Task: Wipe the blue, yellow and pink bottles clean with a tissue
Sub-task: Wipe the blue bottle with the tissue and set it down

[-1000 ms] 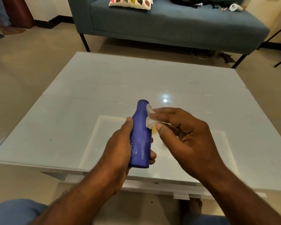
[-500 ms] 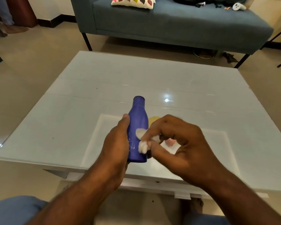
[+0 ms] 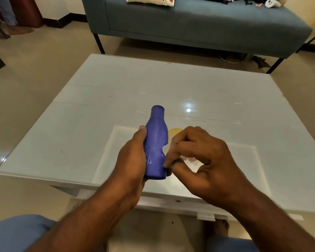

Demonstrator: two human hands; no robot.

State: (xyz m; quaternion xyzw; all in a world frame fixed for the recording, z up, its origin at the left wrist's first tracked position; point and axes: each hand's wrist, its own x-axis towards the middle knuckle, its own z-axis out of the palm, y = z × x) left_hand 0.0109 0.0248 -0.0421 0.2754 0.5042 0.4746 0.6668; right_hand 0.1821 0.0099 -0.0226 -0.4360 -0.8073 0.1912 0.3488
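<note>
1. Left hand [image 3: 133, 160]: grip closed around the lower body of the blue bottle [image 3: 156, 142], thumb along its left side, holding it above the near part of the tabletop [image 3: 98, 99], neck pointing away from the person.
2. Right hand [image 3: 200, 159]: fingertips pinched on a small white tissue [image 3: 165, 149], pressed against the bottle's right side near its lower half.
3. Yellow bottle [image 3: 174, 132]: only a small part shows, behind the blue bottle and right hand.
4. Pink bottle [image 3: 191, 159]: a pale pink patch glimpsed through the curled right fingers; its position cannot be told further.
5. Background: blue sofa [image 3: 189, 24] beyond the tabletop.
</note>
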